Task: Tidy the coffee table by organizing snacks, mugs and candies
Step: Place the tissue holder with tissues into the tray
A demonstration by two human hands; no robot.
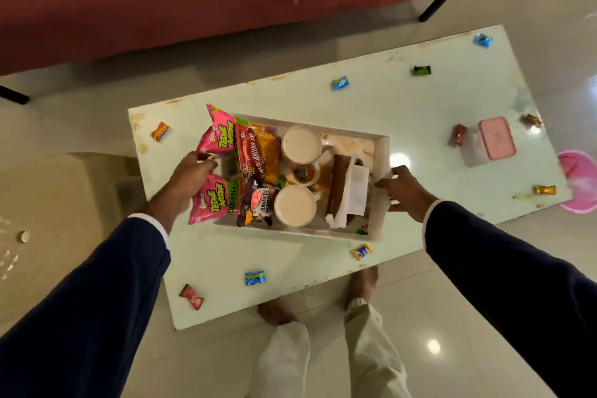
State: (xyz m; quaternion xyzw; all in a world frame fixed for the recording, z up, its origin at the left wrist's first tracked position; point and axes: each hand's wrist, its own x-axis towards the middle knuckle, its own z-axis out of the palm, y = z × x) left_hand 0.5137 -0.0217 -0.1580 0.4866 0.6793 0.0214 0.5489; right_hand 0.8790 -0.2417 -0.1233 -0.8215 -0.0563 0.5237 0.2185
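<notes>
1. Grip: the left hand [193, 168] curls over the tray's [355, 134] left short end, among the snack packets [223, 134]; the right hand [405, 187] pinches the right short end.
2. Tray: white, rectangular, near the middle of the tabletop [420, 100]. Its long axis runs from one hand to the other, so each hand takes one end. Whether it is lifted or resting cannot be told.
3. Load: packets crowd the left end, two mugs [300, 142] sit in the middle, and a brown holder with a napkin [355, 191] lies at the right.
4. Candies [340, 83]: scattered on all sides of the tray, well apart; the far-right ones lie nearer the right hand.
5. Box [496, 139]: pink-lidded, toward the right end of the tabletop.
6. Judgement: the tray must probably be level and set down before a hand is free for the candies.
</notes>
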